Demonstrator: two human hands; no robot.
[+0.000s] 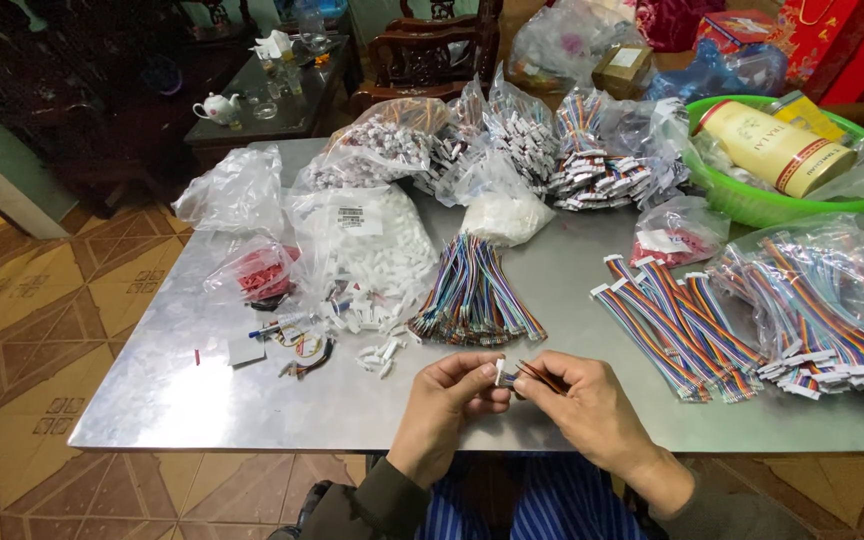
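Note:
My left hand (449, 392) pinches a small white plastic connector (502, 372) at the near edge of the metal table (192, 390). My right hand (582, 395) holds thin coloured wires (540, 376) against that connector. Both hands meet just in front of a fanned bundle of rainbow ribbon wires (474, 292). Loose white connectors (377, 352) lie scattered to the left of my hands.
Finished rainbow cables with white plugs (677, 325) lie to the right, more in clear bags (832, 290). Bags of white connectors (372, 240) and red parts (262, 272) sit left. A green basin (742, 205) stands at the back right. Tiled floor lies left of the table.

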